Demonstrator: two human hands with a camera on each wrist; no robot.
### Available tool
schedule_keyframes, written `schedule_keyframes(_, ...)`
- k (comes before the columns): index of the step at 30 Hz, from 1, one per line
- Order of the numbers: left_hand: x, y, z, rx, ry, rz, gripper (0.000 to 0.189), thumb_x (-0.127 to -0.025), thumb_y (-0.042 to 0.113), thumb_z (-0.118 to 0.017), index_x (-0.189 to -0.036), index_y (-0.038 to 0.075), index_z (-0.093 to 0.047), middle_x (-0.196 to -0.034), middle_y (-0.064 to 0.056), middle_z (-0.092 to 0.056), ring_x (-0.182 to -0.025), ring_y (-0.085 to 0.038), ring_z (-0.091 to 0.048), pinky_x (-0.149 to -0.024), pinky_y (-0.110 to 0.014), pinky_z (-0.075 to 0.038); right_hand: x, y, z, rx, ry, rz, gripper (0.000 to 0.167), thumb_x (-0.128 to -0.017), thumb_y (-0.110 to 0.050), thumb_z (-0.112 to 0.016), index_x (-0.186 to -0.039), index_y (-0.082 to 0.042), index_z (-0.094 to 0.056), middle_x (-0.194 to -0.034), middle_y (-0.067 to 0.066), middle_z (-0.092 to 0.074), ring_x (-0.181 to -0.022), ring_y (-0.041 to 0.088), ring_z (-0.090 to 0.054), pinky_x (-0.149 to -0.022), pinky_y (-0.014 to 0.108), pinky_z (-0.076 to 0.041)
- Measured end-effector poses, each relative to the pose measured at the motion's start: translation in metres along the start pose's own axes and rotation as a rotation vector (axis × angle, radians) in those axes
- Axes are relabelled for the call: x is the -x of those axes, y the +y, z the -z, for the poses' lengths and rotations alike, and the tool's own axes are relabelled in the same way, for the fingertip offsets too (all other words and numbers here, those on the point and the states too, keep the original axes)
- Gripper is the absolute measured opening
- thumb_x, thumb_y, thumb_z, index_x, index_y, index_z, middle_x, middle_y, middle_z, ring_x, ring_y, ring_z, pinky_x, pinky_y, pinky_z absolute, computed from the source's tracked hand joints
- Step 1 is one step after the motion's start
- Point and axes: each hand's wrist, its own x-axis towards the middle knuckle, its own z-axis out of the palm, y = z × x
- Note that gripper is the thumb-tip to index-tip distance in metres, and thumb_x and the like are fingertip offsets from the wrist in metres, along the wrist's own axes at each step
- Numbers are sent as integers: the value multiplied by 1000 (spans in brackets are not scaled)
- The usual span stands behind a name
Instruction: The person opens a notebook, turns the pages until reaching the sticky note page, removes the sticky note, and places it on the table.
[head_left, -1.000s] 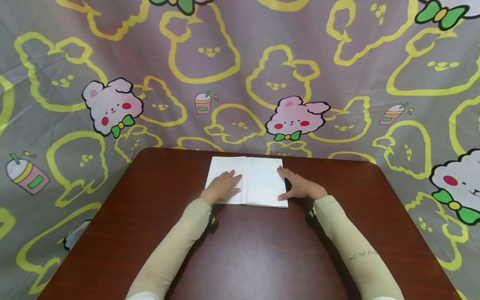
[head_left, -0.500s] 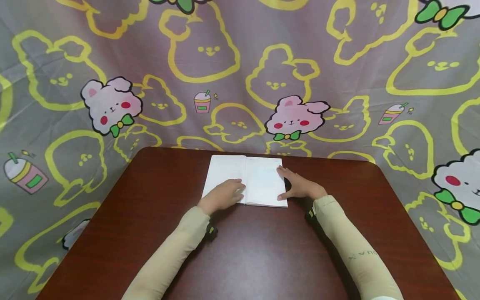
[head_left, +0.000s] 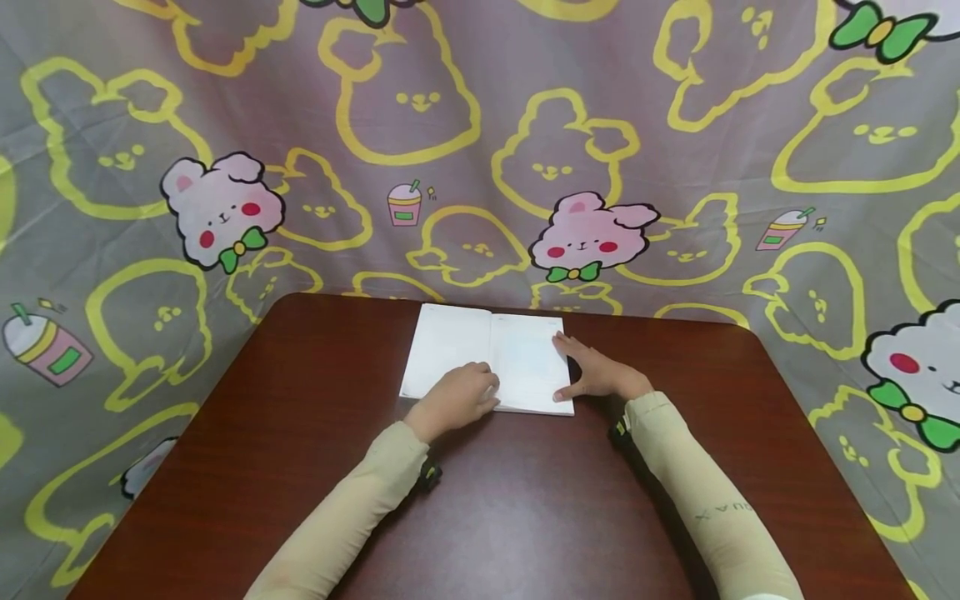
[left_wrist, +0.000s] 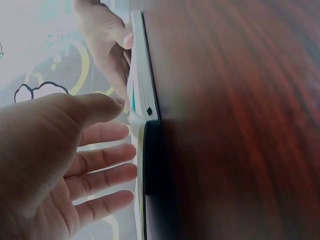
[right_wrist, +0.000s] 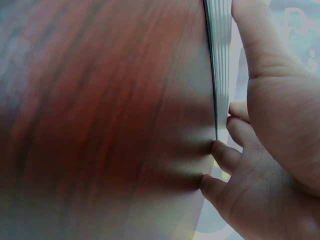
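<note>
An open book (head_left: 528, 358) with nearly blank white pages lies flat near the table's far side. My left hand (head_left: 456, 398) is over the near end of its left page, close to the central fold. In the left wrist view, the left hand (left_wrist: 55, 160) has its fingers extended to the page surface, thumb near the fold. My right hand (head_left: 598, 371) rests at the book's right edge, thumb and forefinger spread on the page margin. The right wrist view has the right hand's fingertips touching the table beside the stacked pages (right_wrist: 220, 55), with the thumb over the page side.
The dark reddish wooden table (head_left: 555, 508) has rounded far corners. A grey curtain (head_left: 465, 242) printed with yellow outlines and rabbit heads hangs behind it and along both sides. A small black wrist device (head_left: 430, 475) sits at the left sleeve's cuff.
My left hand has slid from the middle of the left page rightward and nearer, to the fold's near end. The left page now lies flatter and wider. My right hand has stayed in place.
</note>
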Motion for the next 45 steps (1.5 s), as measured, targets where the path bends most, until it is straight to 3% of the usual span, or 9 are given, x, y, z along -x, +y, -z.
schedule_keyframes(6, -5, 6, -1, -19, -51, 26, 22, -95, 29, -73, -104, 10, -70, -96, -2, -70, -87, -17, -67, -79, -33, -57, -1, 0, 0, -2, -11, -3, 121, -79, -45, -87, -162, 1, -12, -170, 22, -7, -156, 43, -7, -120, 69, -9)
schedule_keyframes(13, -8, 9, -1, -6, -59, 10, 19, -93, 30, -76, -95, 13, -67, -88, 1, -70, -79, -14, -65, -71, -31, -56, -3, 0, -1, -2, -9, -2, 121, -78, -46, -87, -162, 1, -13, -170, 22, -8, -156, 43, -7, -121, 68, -11)
schedule_keyframes(22, -11, 12, -2, -22, -20, -63, 12, -93, 15, -73, -83, 14, -66, -77, 3, -67, -71, -13, -63, -64, -29, -54, -3, -2, 0, -3, -15, -13, 122, -77, -46, -87, -162, 0, -12, -170, 21, -7, -156, 42, -6, -122, 66, -11)
schedule_keyframes(32, -12, 14, -4, -153, 52, -108, 13, -89, 13, -72, -78, 15, -66, -73, 2, -65, -64, -17, -63, -58, -32, -51, -5, 1, 0, 22, -21, -20, 122, -78, -48, -86, -162, 0, -12, -170, 21, -7, -156, 42, -7, -122, 65, -13)
schedule_keyframes(45, -9, 12, -1, -190, 122, -93, 16, -85, 11, -71, -73, 14, -61, -67, 2, -62, -58, -19, -59, -54, -34, -46, 0, 6, 5, -9, 24, 60, 117, -78, -38, -88, -158, 9, -17, -167, 27, -15, -155, 44, -13, -122, 59, -21)
